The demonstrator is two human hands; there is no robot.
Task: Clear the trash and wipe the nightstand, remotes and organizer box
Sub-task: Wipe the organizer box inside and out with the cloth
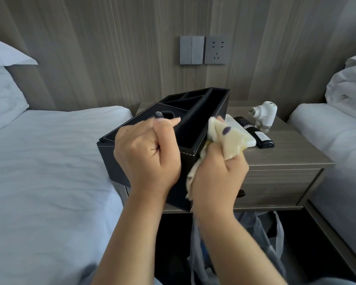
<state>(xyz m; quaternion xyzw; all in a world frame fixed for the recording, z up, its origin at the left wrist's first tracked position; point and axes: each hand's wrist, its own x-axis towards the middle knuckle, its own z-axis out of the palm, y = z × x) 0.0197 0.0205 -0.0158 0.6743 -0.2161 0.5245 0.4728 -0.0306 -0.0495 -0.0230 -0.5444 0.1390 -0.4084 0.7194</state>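
Note:
The black leather organizer box [201, 112] with white stitching is lifted and tilted above the nightstand's [286, 155] front left corner. My left hand [148, 153] grips its near rim, fingers curled over the edge. My right hand [218, 173] holds a pale yellow cloth [228, 136] bunched against the box's right side wall. A white remote [247, 138], partly hidden by the cloth, and a black remote [255, 132] lie side by side on the nightstand top.
A white plug-in device [264, 114] lies behind the remotes. Beds [49, 161] flank the nightstand on both sides. A clear plastic bag [261, 243] hangs open on the floor below the drawer. Wall switches and a socket [203, 50] sit above.

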